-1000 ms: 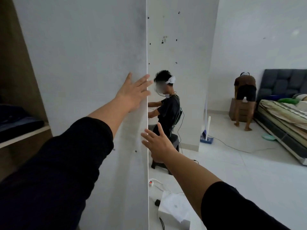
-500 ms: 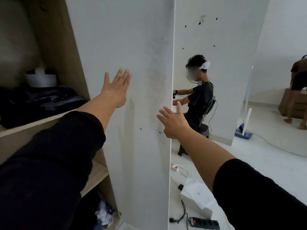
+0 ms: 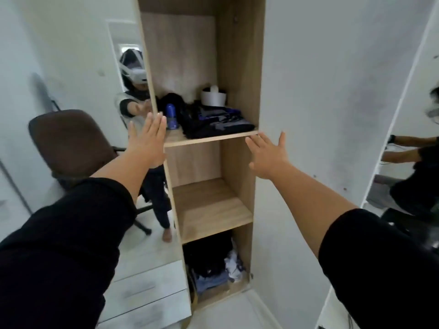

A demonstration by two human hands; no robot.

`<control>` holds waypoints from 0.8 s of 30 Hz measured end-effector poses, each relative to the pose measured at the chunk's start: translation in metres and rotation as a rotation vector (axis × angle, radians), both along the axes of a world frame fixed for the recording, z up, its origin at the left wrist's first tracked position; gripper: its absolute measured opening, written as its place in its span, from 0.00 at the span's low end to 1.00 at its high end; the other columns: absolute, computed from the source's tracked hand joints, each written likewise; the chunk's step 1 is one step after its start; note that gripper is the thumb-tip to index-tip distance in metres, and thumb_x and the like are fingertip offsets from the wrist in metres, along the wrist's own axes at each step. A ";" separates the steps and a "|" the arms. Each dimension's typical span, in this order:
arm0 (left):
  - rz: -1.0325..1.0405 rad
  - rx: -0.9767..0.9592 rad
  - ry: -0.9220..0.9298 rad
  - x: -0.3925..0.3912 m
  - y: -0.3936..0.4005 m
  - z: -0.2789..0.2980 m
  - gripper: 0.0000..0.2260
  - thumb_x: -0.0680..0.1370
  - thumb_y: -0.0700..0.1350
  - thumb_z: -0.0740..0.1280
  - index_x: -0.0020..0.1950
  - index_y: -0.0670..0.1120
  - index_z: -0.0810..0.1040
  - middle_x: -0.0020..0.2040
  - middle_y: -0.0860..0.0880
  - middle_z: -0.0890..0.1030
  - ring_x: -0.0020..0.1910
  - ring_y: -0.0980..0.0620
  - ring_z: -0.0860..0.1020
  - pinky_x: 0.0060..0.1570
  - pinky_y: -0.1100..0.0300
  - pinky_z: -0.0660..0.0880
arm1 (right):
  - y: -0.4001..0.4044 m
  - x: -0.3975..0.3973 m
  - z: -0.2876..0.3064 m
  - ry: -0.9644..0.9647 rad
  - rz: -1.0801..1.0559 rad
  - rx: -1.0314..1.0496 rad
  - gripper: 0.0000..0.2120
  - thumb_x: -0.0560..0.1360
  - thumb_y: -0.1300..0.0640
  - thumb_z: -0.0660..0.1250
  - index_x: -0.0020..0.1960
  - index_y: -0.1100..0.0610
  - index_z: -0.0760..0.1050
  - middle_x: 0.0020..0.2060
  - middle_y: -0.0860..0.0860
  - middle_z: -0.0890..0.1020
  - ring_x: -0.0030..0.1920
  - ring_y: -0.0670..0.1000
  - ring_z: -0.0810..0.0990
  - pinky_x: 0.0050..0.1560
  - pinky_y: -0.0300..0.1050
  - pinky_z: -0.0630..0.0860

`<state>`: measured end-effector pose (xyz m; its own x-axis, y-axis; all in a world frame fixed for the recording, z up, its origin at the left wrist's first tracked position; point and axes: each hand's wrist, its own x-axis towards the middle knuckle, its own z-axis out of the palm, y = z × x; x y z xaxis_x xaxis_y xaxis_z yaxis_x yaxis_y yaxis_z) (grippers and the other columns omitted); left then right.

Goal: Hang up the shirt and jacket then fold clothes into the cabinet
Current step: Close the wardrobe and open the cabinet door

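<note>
Both hands are spread flat and hold nothing: the left hand (image 3: 148,138) lies against the mirrored door (image 3: 78,96), the right hand (image 3: 268,155) reaches toward the white door (image 3: 332,115) of the open cabinet (image 3: 240,67). Folded dark clothes (image 3: 213,122) sit on the upper shelf (image 3: 211,139); no shirt or jacket is identifiable. A hard push could swing the mirrored door into the brown chair (image 3: 71,143) beside it.
</note>
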<state>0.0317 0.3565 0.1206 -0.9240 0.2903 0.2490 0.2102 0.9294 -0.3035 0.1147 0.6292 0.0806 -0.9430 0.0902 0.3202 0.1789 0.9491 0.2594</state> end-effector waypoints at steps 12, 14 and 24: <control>0.684 0.086 -0.057 0.111 -0.236 -0.023 0.39 0.80 0.52 0.59 0.76 0.42 0.33 0.77 0.47 0.34 0.76 0.47 0.34 0.71 0.37 0.43 | -0.218 -0.081 -0.008 -0.027 0.643 -0.046 0.32 0.79 0.49 0.56 0.78 0.52 0.45 0.77 0.49 0.49 0.77 0.51 0.43 0.70 0.69 0.40; 0.805 0.125 -0.071 0.136 -0.256 -0.029 0.40 0.79 0.52 0.60 0.75 0.42 0.32 0.77 0.47 0.34 0.76 0.47 0.34 0.71 0.38 0.44 | -0.252 -0.085 -0.008 -0.044 0.759 -0.040 0.32 0.79 0.49 0.56 0.78 0.52 0.45 0.78 0.49 0.49 0.77 0.51 0.43 0.70 0.69 0.40; 1.295 0.182 -0.147 0.290 -0.270 -0.066 0.41 0.79 0.56 0.60 0.75 0.42 0.32 0.77 0.47 0.35 0.76 0.47 0.35 0.72 0.38 0.45 | -0.376 -0.046 -0.032 -0.134 1.210 0.004 0.31 0.79 0.48 0.54 0.77 0.54 0.46 0.76 0.48 0.51 0.77 0.50 0.45 0.69 0.69 0.44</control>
<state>0.3213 0.0868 0.0543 -0.5276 -0.8471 0.0644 -0.8379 0.5063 -0.2038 0.0686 0.2532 0.0482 -0.4429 -0.8711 0.2122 -0.8496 0.4834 0.2111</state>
